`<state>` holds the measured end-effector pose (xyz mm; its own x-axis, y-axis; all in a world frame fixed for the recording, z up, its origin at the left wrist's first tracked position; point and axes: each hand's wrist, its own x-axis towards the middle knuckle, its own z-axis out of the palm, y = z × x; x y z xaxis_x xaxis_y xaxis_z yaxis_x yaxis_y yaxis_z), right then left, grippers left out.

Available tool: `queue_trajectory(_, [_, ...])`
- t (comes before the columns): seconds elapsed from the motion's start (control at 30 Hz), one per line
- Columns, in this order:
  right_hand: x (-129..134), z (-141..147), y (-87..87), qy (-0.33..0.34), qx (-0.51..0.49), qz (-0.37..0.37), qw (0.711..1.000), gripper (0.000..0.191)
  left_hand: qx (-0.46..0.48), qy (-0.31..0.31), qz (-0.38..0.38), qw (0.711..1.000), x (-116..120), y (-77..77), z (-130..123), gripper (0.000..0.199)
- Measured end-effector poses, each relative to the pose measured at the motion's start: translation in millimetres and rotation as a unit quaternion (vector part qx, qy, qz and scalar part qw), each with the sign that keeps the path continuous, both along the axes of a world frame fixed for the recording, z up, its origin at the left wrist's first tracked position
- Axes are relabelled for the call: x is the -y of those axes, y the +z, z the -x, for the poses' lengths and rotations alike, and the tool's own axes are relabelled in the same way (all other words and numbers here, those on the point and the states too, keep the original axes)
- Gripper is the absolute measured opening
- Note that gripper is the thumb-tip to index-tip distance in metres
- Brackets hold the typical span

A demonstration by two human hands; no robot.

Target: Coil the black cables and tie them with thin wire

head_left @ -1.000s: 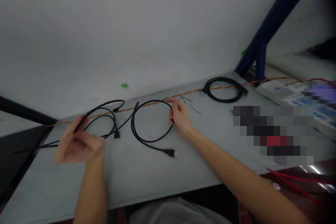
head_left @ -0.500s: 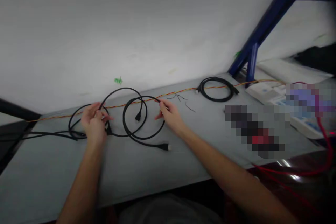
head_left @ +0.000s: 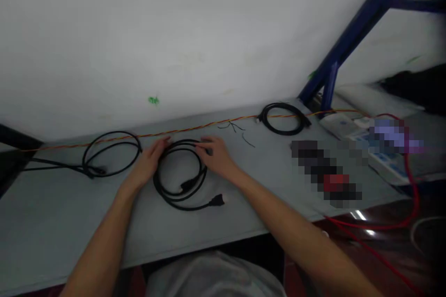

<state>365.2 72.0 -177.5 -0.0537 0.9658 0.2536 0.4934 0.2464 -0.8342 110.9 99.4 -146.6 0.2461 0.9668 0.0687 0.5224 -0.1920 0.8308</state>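
While the left hand [head_left: 149,161] and right hand [head_left: 216,157] lie apart on its sides, a black cable [head_left: 154,182] sits wound in a loose coil mid-tabletop [head_left: 52,222]; a second coiled cable [head_left: 114,132] lies toward the left end, a third coil [head_left: 282,104] by the back edge.

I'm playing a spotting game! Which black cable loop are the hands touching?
The middle black cable coil: the left hand and right hand rest on it. The left coil and right coil lie apart from both hands.

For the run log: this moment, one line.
left hand: on black cable coil | right hand: on same coil | black plug: on table
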Motion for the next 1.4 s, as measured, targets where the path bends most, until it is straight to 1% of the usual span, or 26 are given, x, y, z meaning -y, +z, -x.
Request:
queue_trajectory(0.07, [2.1,0.1,0.4,-0.003,0.059,-0.004,0.998,0.022,-0.067,-0.027,-0.046,0.996,3.3,-3.2,-4.7,0.059])
queue_trajectory(0.13, [3.8,-1.3,2.1,-0.006,0.104,0.007,0.995,0.021,-0.113,-0.041,-0.099,0.988,4.9,-9.3,-10.6,0.056])
queue_trajectory(0.23, [4.3,-5.6,5.5,0.002,0.130,0.021,0.991,0.027,-0.115,-0.041,-0.155,0.980,6.7,-18.1,-21.4,0.044])
queue_trajectory(0.33, [2.7,-10.2,7.2,0.016,0.126,0.028,0.992,0.031,-0.083,-0.031,-0.179,0.980,10.6,-18.4,-31.3,0.039])
queue_trajectory(0.43, [2.9,-12.3,8.4,0.020,0.126,0.012,0.992,0.023,-0.056,-0.045,-0.187,0.980,15.6,-13.4,-37.8,0.038])
queue_trajectory(0.53, [8.1,-11.9,15.5,0.020,0.111,-0.051,0.992,0.020,-0.073,-0.077,-0.182,0.978,16.5,-13.6,-40.3,0.036])
queue_trajectory(0.6, [13.8,-11.5,24.1,0.057,0.097,-0.073,0.991,0.018,-0.089,-0.073,-0.177,0.977,13.6,-17.8,-39.0,0.034])
queue_trajectory(0.67, [19.1,-12.6,32.8,0.106,0.105,-0.051,0.988,0.019,-0.091,-0.061,-0.170,0.979,8.6,-23.2,-35.0,0.036])
queue_trajectory(0.7, [21.0,-14.0,36.3,0.114,0.122,-0.030,0.985,0.020,-0.091,-0.055,-0.167,0.980,5.9,-25.7,-32.4,0.038])
queue_trajectory(0.73, [22.2,-16.0,39.0,0.106,0.146,-0.009,0.984,0.021,-0.095,-0.051,-0.166,0.980,3.4,-27.7,-29.5,0.038])
queue_trajectory(0.8, [22.5,-21.9,42.0,0.051,0.208,0.031,0.976,0.023,-0.110,-0.040,-0.169,0.979,-0.3,-30.1,-24.1,0.036])
queue_trajectory(0.87, [20.8,-29.0,42.8,0.000,0.266,0.070,0.961,0.025,-0.127,-0.034,-0.172,0.976,-1.5,-29.9,-20.8,0.035])
queue_trajectory(0.9, [19.8,-32.2,42.9,-0.007,0.287,0.087,0.954,0.025,-0.134,-0.035,-0.171,0.975,-1.3,-29.0,-20.1,0.036])
queue_trajectory(0.93, [19.0,-34.8,42.9,0.002,0.299,0.097,0.949,0.024,-0.143,-0.035,-0.170,0.974,-0.5,-27.6,-20.1,0.036])
queue_trajectory(1.0, [18.2,-37.3,42.9,0.047,0.298,0.096,0.949,0.022,-0.169,-0.030,-0.168,0.971,1.8,-24.1,-21.1,0.037])
queue_trajectory(1.1, [19.3,-33.7,42.3,0.117,0.253,0.077,0.957,0.017,-0.202,-0.014,-0.166,0.965,4.9,-19.9,-23.1,0.036])
queue_trajectory(1.2, [20.7,-26.4,40.0,0.162,0.211,0.077,0.961,0.022,-0.208,-0.013,-0.167,0.964,6.1,-18.4,-23.8,0.035])
queue_trajectory(1.23, [20.9,-24.5,38.9,0.162,0.208,0.072,0.962,0.022,-0.208,-0.014,-0.168,0.963,6.2,-18.3,-23.8,0.035])
queue_trajectory(1.27, [20.9,-23.3,37.8,0.148,0.210,0.064,0.964,0.024,-0.208,-0.014,-0.167,0.964,6.2,-18.3,-23.7,0.036])
queue_trajectory(1.37, [20.2,-24.1,34.9,0.072,0.245,0.058,0.965,0.035,-0.207,-0.012,-0.167,0.964,6.3,-18.3,-23.8,0.035])
queue_trajectory(1.4, [19.9,-25.5,34.2,0.060,0.257,0.063,0.962,0.037,-0.206,-0.012,-0.168,0.964,6.4,-18.3,-23.9,0.035])
